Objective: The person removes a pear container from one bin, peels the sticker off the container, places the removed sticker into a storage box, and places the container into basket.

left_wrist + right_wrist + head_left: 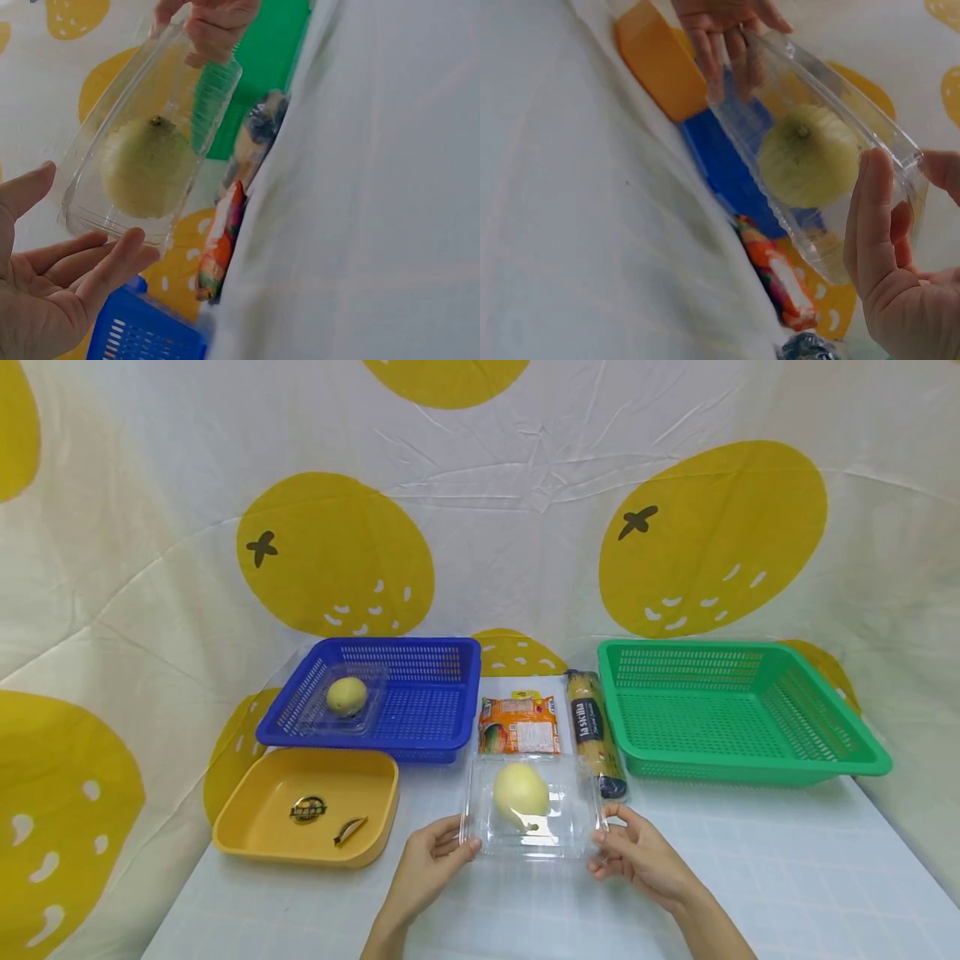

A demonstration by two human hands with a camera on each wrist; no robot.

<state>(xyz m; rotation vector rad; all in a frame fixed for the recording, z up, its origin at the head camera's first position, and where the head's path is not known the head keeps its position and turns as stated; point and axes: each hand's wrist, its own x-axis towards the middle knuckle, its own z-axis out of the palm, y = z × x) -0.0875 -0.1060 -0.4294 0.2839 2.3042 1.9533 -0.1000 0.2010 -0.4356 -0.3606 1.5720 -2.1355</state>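
Between the two hands a clear plastic box (564, 806) is held above the table, its lid down over a pale yellow melon (521, 792) with a short stem. The left hand (432, 864) grips the box's left end, its thumb at the near corner and fingers along the side and below. At the opposite end the right hand (643, 858) pinches the box's edge between thumb and fingers. Both wrist views show the melon (146, 169) lying inside, seen through the plastic. In the right wrist view, the right hand's fingers (876, 217) lie against the box wall.
A blue basket (450, 752) at back left contains another clear box with a melon (347, 696). In front stands a yellow basin (262, 839) with two dark-and-gold labels. An orange packet (519, 727) and a spaghetti pack (592, 727) lie behind the box, beside a green basket (750, 768).
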